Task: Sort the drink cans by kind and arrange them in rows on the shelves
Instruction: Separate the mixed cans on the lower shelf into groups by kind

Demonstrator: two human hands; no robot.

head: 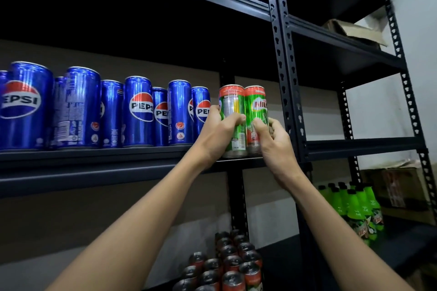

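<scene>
Two slim green Milo cans stand upright side by side at the right end of the dark shelf (pixel 94 160). My left hand (pixel 218 132) grips the left Milo can (pixel 233 106). My right hand (pixel 274 142) grips the right Milo can (pixel 255 106), fingers curled round its lower part. To the left of them, several blue Pepsi cans (pixel 139 111) stand in rows on the same shelf. On the shelf below, several more Milo cans (pixel 233 264) stand grouped, seen from above.
A black perforated upright post (pixel 287 78) rises just right of the Milo cans. Green bottles (pixel 359 210) stand on a lower shelf at the right, with cardboard boxes (pixel 399 186) behind them. More cardboard (pixel 354 30) lies on an upper right shelf.
</scene>
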